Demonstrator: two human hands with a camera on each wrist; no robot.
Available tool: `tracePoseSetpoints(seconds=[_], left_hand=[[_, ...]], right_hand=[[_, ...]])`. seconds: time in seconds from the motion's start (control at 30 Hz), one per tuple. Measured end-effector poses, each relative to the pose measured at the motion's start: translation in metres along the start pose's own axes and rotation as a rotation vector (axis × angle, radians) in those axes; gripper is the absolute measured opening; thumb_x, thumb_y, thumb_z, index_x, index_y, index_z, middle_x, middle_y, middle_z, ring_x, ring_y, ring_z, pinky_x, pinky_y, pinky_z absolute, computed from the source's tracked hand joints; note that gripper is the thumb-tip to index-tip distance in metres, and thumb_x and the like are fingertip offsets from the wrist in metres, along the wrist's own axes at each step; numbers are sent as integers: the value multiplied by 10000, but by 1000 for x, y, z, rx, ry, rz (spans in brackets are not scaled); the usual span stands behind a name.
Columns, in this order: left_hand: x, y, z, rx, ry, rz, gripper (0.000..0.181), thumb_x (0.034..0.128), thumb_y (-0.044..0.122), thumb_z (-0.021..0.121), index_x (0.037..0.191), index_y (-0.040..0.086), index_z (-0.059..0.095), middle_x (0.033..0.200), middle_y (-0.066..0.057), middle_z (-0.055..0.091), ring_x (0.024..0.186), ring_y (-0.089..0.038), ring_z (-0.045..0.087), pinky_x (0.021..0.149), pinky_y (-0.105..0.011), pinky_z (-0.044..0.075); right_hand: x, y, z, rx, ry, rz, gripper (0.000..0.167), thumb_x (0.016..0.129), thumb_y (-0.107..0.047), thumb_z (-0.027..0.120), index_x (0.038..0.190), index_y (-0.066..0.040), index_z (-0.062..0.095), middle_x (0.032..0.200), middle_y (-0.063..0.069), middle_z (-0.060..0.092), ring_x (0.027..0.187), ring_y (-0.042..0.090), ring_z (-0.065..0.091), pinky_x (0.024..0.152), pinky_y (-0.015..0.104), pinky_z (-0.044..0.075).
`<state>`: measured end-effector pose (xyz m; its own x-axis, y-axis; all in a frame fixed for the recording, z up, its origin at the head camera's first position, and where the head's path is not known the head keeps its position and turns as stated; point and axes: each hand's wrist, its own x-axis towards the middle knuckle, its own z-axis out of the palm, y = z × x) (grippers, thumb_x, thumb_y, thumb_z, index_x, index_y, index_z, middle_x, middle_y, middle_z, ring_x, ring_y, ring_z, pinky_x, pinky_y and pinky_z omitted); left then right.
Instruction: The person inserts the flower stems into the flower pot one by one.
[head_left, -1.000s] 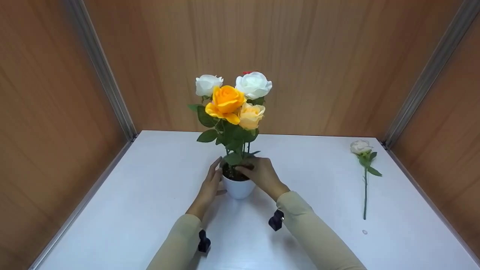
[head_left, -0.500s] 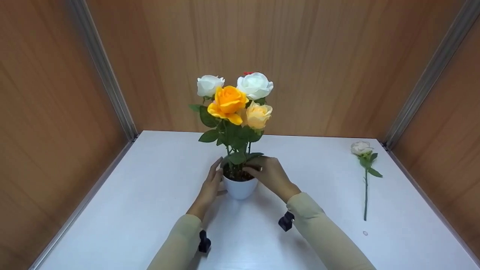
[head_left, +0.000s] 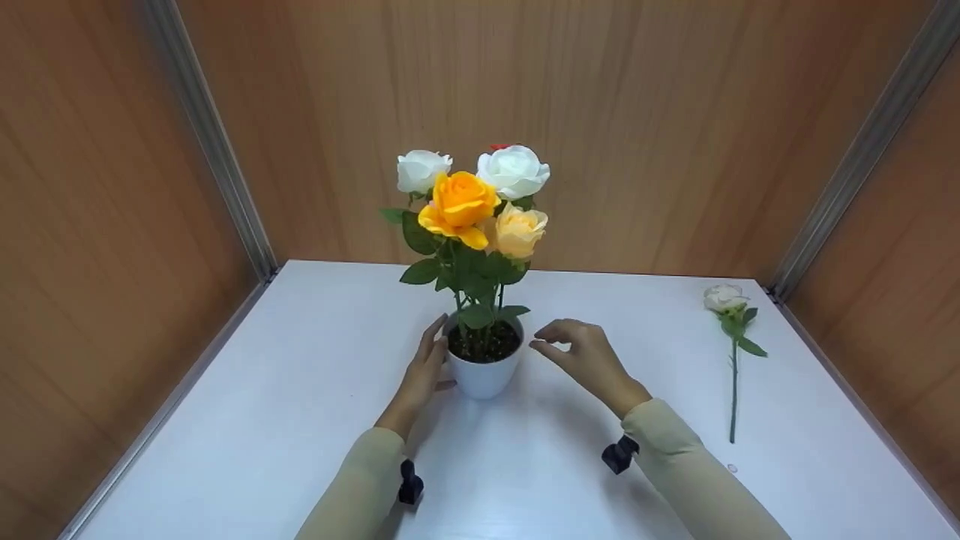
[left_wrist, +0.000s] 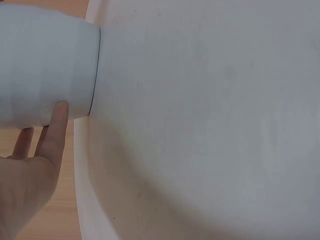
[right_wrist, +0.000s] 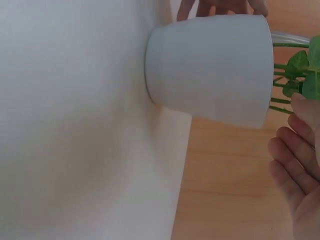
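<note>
A white flowerpot (head_left: 484, 379) with dark soil (head_left: 499, 347) stands upright mid-table. In it rise several artificial roses: an orange one (head_left: 459, 202), a pale yellow one (head_left: 519, 231), two white ones, and a sliver of red behind. My left hand (head_left: 420, 375) rests against the pot's left side; in the left wrist view its fairly straight fingers touch the wall of the pot (left_wrist: 45, 65). To the right of the rim, my right hand (head_left: 585, 356) holds nothing, its thumb and forefinger apart. The right wrist view shows that hand (right_wrist: 302, 155) beside the green stems (right_wrist: 282, 75).
One loose white rose (head_left: 726, 298) with a green stem lies on the white table (head_left: 315, 375) at the right. Below its stem sits a small clear disc (head_left: 732, 468). Wooden panels (head_left: 637, 135) enclose the back and both sides.
My right hand has let go near the pale yellow rose's stem and drawn out to the right. That rose has shifted right. My left hand stays on the pot.
</note>
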<state>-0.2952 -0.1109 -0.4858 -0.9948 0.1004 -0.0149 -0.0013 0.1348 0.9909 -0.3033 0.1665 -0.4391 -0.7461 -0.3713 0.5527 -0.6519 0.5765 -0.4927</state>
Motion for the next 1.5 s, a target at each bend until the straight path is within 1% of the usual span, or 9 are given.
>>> tracePoseSetpoints(seconds=[0.17,0.3,0.53,0.8,0.97,1.1,1.3,1.37,1.5], left_hand=[[3,-5,0,8,2,-2,578,1077,504,287,1609,317,159,1626,-148,255,1428,-427,334,998,-592,480],[1,-5,0,21,10,1,575,1069,532,290,1602,348,174,1619,-129,284,1427,-404,349,995,-571,492],[2,-3,-1,24,14,-2,584,1068,532,303,1604,342,169,1619,-129,285,1427,-399,351,992,-572,494],[3,-5,0,16,10,2,579,1071,526,300,1604,336,176,1619,-134,281,1426,-411,347,990,-578,493],[3,-6,0,14,11,4,572,1069,534,297,1599,353,181,1624,-116,274,1426,-396,354,977,-550,512],[4,-6,0,21,12,3,583,1061,553,295,1599,357,182,1628,-107,268,1426,-394,355,970,-532,522],[4,-5,-1,16,13,2,587,1064,539,300,1603,340,177,1627,-130,262,1423,-408,352,974,-549,514],[4,-5,-1,13,11,3,596,1064,537,301,1606,329,168,1628,-138,256,1426,-413,345,978,-557,509],[4,-6,0,18,15,-3,591,1062,545,307,1602,345,176,1624,-127,273,1428,-396,350,987,-560,502]], right_hand=[[-16,20,-17,-31,-5,75,160,929,-290,744,990,-145,771,949,-72,744,906,120,703,829,344,596],[-30,40,-34,-29,20,114,147,930,-259,746,984,-125,768,945,-52,747,872,125,712,785,325,604],[-58,80,-74,-74,66,243,132,925,-226,754,995,-114,757,933,-21,749,818,146,703,706,224,574],[-94,118,-123,-88,50,482,397,962,-371,692,1160,-27,711,1066,107,731,966,248,685,722,138,516],[-112,131,-148,-105,20,562,500,973,-441,650,1231,-14,674,1128,152,703,1006,250,656,723,159,505],[-122,142,-161,-117,5,627,544,974,-480,629,1261,-19,657,1143,164,691,1039,286,634,743,185,493],[-134,157,-168,-84,-30,720,602,981,-492,609,1297,21,616,1177,221,662,1111,391,590,847,393,499],[-138,161,-168,-62,-39,755,591,985,-473,611,1301,27,606,1179,233,654,1086,376,613,830,384,517],[-147,168,-167,-14,-57,815,568,997,-418,614,1328,41,571,1171,224,647,1001,298,673,737,261,560]])
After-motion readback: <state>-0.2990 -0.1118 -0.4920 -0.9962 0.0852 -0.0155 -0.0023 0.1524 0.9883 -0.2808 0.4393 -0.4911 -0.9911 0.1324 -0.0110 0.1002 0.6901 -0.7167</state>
